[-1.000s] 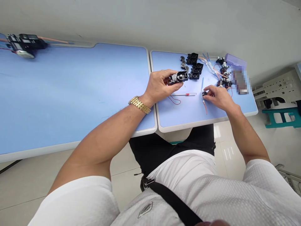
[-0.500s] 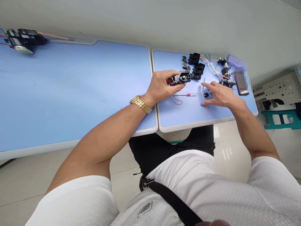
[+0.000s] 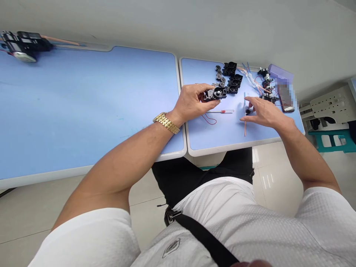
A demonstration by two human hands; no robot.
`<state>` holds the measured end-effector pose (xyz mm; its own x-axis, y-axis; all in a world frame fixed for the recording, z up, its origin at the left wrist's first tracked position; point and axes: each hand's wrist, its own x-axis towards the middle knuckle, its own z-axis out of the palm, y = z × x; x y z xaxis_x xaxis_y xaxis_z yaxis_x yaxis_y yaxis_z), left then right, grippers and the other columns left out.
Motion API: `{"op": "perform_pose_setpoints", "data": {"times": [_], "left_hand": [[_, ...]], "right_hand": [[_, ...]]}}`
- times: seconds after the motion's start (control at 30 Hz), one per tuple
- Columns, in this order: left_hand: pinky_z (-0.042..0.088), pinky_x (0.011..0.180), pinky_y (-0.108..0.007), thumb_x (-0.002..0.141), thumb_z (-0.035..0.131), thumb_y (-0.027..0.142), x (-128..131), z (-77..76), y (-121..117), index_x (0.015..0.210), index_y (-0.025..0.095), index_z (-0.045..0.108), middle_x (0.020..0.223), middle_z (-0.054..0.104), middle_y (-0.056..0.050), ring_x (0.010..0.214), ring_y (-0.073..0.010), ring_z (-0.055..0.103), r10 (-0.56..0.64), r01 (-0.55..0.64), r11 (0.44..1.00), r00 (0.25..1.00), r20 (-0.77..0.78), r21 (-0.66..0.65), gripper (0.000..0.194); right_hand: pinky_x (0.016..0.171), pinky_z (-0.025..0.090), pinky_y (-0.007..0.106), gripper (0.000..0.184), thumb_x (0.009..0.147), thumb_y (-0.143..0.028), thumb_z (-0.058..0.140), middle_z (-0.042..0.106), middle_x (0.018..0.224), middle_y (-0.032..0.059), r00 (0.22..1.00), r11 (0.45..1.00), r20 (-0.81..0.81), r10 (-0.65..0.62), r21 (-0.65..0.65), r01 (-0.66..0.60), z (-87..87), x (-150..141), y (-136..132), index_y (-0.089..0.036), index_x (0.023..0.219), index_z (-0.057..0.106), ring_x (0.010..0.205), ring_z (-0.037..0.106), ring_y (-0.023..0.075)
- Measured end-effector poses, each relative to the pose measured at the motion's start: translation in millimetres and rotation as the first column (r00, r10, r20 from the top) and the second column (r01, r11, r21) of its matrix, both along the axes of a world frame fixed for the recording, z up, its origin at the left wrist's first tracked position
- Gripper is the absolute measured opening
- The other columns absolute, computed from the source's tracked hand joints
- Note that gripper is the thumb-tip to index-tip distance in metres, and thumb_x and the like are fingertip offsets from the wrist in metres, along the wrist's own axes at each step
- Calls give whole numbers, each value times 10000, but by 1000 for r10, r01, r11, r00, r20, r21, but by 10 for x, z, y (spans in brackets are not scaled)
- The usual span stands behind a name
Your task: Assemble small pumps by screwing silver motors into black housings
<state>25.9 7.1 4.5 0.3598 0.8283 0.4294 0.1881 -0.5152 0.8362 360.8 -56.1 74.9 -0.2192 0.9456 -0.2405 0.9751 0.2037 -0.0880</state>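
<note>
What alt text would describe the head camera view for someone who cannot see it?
Seen from the head, the left hand holds a black plastic housing over a blue table; the right hand sits beside a small round black part, with more black parts beyond.

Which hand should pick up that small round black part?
Probably the right hand: it is empty and beside the part, while the left hand holds a black plastic housing.
</note>
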Motion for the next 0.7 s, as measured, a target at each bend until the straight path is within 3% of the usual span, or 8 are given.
{"op": "perform_pose_setpoints", "data": {"times": [0.13, 0.23, 0.33, 0.53, 0.7], "left_hand": [[552, 723, -364, 890, 854, 399, 8, 4, -10, 1138, 248, 934, 986, 876, -36, 768, -195, 673, -37, 36, 999, 999, -19, -20, 301], [540, 708, -342, 874, 874, 389, 14, 10, -22, 1128, 242, 932, 963, 868, -31, 780, -188, 685, -103, 101, 994, 994, -36, -40, 299], [528, 696, -321, 870, 898, 407, 17, 39, -51, 1130, 230, 935, 926, 857, -26, 773, -174, 674, -154, 151, 987, 987, -53, -62, 316], [546, 711, -305, 870, 903, 405, 78, 105, -208, 1160, 219, 947, 933, 883, -32, 778, -178, 714, -374, 353, 920, 920, -118, -168, 347], [535, 755, -332, 893, 854, 398, 181, 18, -313, 1174, 213, 932, 984, 900, -41, 723, -174, 677, -341, 334, 939, 887, -310, -78, 345]], "right_hand": [[887, 562, 485, 526, 1036, -629, 731, 862, 1150, 139, 989, 984, -90, -116, 123, 127, -36, 82, -151, -225, 1367, 789, 984, 782, 360], [832, 529, 459, 314, 1034, -570, 718, 847, 963, 100, 963, 957, -142, -227, 149, 247, -55, 96, -305, -262, 1055, 779, 883, 755, 324], [779, 507, 436, 300, 1010, -566, 734, 829, 879, 72, 941, 945, -176, -288, 109, 309, -93, 54, -457, -280, 924, 713, 834, 750, 307], [741, 474, 405, 364, 976, -614, 776, 775, 795, 27, 930, 948, -221, -294, 54, 312, -204, -92, -587, -284, 879, 657, 763, 700, 258], [733, 456, 400, 355, 968, -597, 784, 750, 772, 11, 918, 951, -274, -286, 36, 307, -251, -94, -579, -284, 874, 644, 749, 669, 242]]}}
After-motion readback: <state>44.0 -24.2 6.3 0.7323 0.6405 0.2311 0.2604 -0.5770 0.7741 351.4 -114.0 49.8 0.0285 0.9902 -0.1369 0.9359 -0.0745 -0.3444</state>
